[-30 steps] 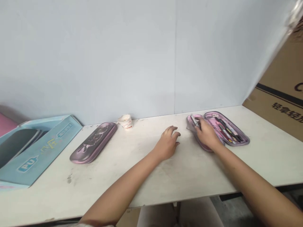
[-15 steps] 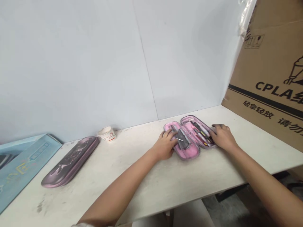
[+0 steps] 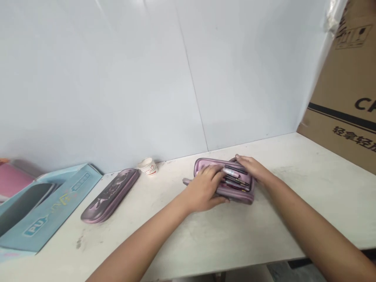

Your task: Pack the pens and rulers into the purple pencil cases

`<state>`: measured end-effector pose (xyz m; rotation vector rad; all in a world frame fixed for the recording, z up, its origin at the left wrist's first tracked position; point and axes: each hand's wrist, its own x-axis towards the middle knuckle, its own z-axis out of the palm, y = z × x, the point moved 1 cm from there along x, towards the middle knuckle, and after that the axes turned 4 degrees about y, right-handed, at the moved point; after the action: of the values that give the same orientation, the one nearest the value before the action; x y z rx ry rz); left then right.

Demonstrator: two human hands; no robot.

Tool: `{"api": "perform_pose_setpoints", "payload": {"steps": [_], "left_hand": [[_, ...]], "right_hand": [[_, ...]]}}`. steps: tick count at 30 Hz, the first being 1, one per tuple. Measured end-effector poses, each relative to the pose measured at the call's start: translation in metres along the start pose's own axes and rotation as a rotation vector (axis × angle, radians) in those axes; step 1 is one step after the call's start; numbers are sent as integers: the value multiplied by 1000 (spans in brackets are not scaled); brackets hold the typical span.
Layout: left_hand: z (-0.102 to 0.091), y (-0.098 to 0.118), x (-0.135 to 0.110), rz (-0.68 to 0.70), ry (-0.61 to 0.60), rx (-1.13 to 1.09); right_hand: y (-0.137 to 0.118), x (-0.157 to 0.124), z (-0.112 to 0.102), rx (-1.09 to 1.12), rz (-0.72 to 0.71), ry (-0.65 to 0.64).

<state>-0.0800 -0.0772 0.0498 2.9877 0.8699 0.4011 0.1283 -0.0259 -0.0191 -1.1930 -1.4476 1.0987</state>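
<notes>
Left hand (image 3: pixel 202 188) and right hand (image 3: pixel 249 168) clamped on opposite ends of a mauve, pink-lined zip pencil case (image 3: pixel 237 197), just folded nearly shut over its slim pens (image 3: pixel 236 182), on a scuffed white table (image 3: pixel 323 203).

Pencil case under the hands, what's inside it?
Inside the half-closed purple pencil case, pens lie side by side. The left hand and right hand cover parts of it, so whatever lies beneath them cannot be seen.
</notes>
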Motion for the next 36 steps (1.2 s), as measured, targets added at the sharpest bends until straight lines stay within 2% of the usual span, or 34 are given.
{"api": "perform_pose_setpoints", "payload": {"steps": [3,6,8,11,15,17,21,26,29,32,36], "left_hand": [[2,-14,24,-25,45,51],[8,-25,42,-67,-36,98],[11,-30,47,-143,-84,139],[9,-41,40,-302,-49,202],[-1,-60,12,-552,54,220],[-7,-67,-4,-645,110,214],[-12,-71,-26,-690,177,210],[-17,-68,-39,-723,226,185],[-19,-70,-48,-757,228,189],[-19,-75,-60,-771,212,236],[-19,-83,-75,-740,160,342]], "right_hand": [[1,-9,1,274,89,-72],[2,-15,2,309,114,-78],[3,-15,5,330,104,-61],[7,-15,12,330,75,-84],[13,-21,26,63,-26,-222],[15,-23,36,-88,-53,-242],[10,-22,60,-256,-95,-213],[-4,-16,93,-446,-137,-253],[-8,-15,108,-679,-220,-242],[-7,-13,109,-1014,-367,-199],[-3,-6,81,-1289,-506,-189]]}}
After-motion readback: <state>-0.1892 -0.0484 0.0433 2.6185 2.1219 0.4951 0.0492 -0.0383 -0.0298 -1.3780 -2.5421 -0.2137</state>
